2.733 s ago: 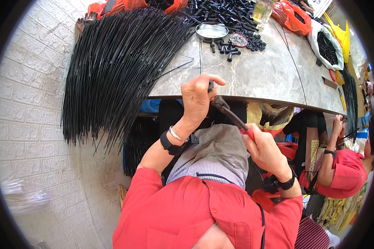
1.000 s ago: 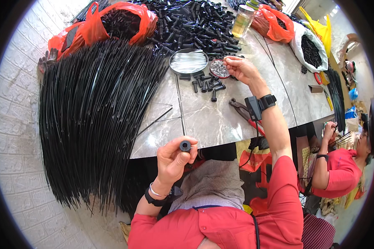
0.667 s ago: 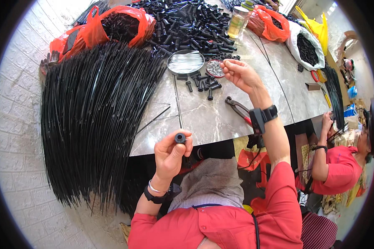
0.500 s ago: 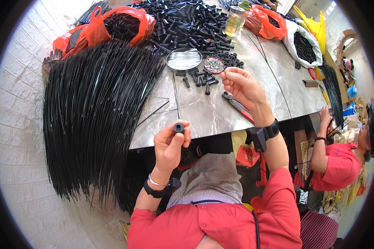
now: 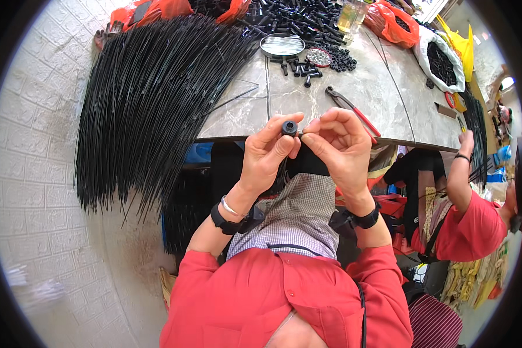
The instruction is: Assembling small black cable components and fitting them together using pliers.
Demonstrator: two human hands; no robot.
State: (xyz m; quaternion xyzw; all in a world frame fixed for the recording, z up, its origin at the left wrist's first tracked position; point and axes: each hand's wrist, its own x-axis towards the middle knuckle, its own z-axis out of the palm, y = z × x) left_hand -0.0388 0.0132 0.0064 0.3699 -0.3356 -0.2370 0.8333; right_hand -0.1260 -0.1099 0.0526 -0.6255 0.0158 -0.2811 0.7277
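Observation:
Between the fingers of my left hand (image 5: 262,155) is a black tubular plastic part (image 5: 289,128), its round hollow end facing up. My right hand (image 5: 343,149) is right beside it, thumb and forefinger pinched close to the part's side; whatever the pinch holds is too small to make out. Both hands are at the table's front edge. Beyond them lie red-handled pliers (image 5: 356,110) and several loose black tubular parts (image 5: 309,78). Farther back are a round dish (image 5: 282,56) of thin silvery pins and a small red-rimmed dish (image 5: 319,66) of tiny silvery pieces.
A thick bundle of long thin black rods (image 5: 151,110) hangs over the table's left edge. A heap of black tubular parts (image 5: 290,14) covers the back. Red (image 5: 388,26), white (image 5: 453,69) and yellow bags (image 5: 459,43) stand back right. A person in red (image 5: 467,229) works at right.
My right hand has come back from beside the small red-rimmed dish to the black part. My left hand has moved right and up in view. The view has shifted, too.

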